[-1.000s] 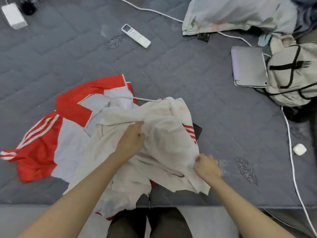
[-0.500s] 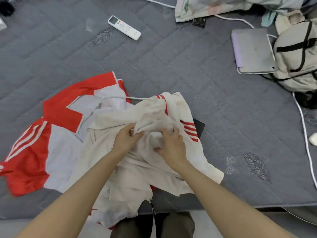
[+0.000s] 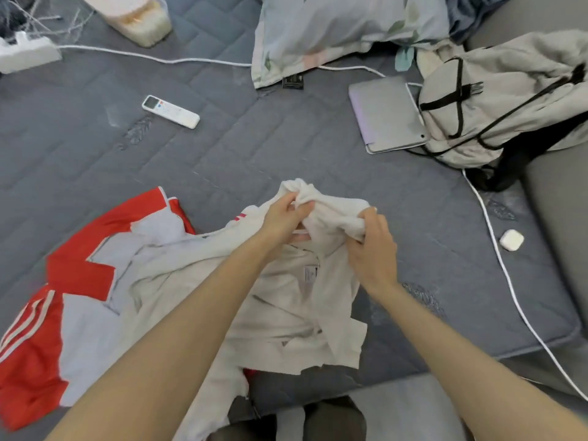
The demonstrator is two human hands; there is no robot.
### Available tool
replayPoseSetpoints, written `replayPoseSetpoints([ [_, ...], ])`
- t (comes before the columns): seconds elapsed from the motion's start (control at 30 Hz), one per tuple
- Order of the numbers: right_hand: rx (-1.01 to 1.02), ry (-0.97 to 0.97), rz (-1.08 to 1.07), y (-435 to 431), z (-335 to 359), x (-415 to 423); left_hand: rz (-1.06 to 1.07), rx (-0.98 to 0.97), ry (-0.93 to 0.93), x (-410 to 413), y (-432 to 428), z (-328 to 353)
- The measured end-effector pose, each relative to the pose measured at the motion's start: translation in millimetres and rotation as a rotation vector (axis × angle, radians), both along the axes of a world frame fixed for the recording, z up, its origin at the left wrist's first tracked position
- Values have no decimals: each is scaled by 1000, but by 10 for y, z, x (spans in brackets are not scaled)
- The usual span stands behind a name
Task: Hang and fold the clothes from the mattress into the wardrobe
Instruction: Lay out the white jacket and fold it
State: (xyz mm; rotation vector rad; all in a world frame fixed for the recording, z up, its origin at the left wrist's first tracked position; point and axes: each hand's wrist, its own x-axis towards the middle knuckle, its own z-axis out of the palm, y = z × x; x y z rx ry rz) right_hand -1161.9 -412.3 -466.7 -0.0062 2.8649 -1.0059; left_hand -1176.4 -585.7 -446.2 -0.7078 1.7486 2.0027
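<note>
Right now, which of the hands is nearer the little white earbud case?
Right. The right hand grips the white garment to the left of the earbud case, with bare mattress between; the left hand grips the same garment farther left.

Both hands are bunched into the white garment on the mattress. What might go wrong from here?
1. The white garment lies over the red and white jersey; lifting it with the left hand and right hand may drag the jersey along.
2. Its lower part seems to hang past the mattress edge, so it could slip to the floor.
</note>
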Motion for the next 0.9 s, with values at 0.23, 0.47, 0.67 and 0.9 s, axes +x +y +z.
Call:
replayPoseSetpoints([
  [0.23, -79, 146, -146, 885, 537, -736, 12, 69, 80, -879, 1050, 536],
  [0.47, -203, 20, -373, 1621, 505, -1223, -67, 127, 129, -1377, 1769, 547],
  [0.67, -291, -341, -339, 1801, 98, -944, -164, -34, -7, -1009, 1577, 20],
  [0.9, -319, -506, -214, 1358, -177, -240, -129, -272, -91, -186, 780, -334],
])
